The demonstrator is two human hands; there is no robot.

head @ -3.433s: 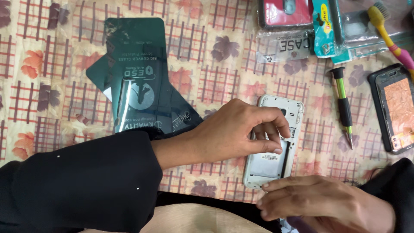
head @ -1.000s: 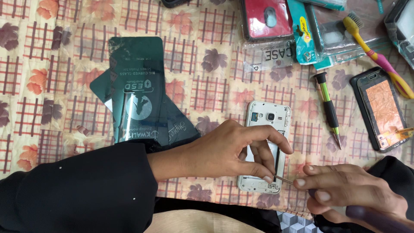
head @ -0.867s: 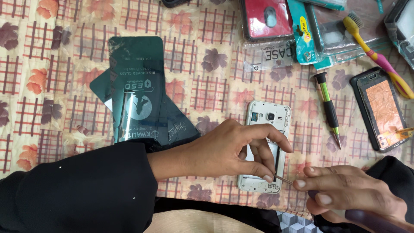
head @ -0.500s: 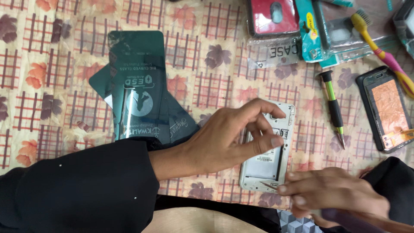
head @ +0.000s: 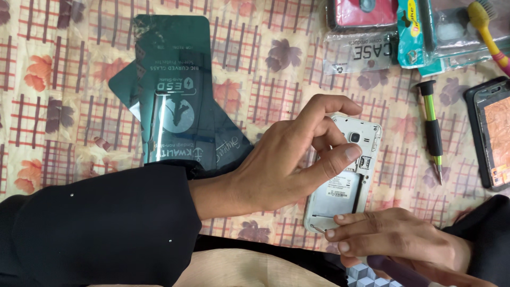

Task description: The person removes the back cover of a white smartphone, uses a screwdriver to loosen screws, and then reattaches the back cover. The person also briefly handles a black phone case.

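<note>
White plastic phone with its back cover off (head: pixel 345 178) lies pinned by the left hand (head: pixel 281 165), fingers curled on its top; right hand (head: pixel 393 239) fingertips steady its bottom edge, holding nothing.

Under your hands: phone (head: pixel 348 180), back off, white plastic shell, slightly glossy. Patterned tablecloth (head: pixel 64 95) is matt woven cloth. At ten o'clock, dark sleeves (head: pixel 178 95), glossy film. Three o'clock screwdriver (head: pixel 431 130): probably plastic grip, metal tip.

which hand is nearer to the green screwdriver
Right. The right hand lies below the green screwdriver; the left hand sits farther left, over the white phone.
</note>
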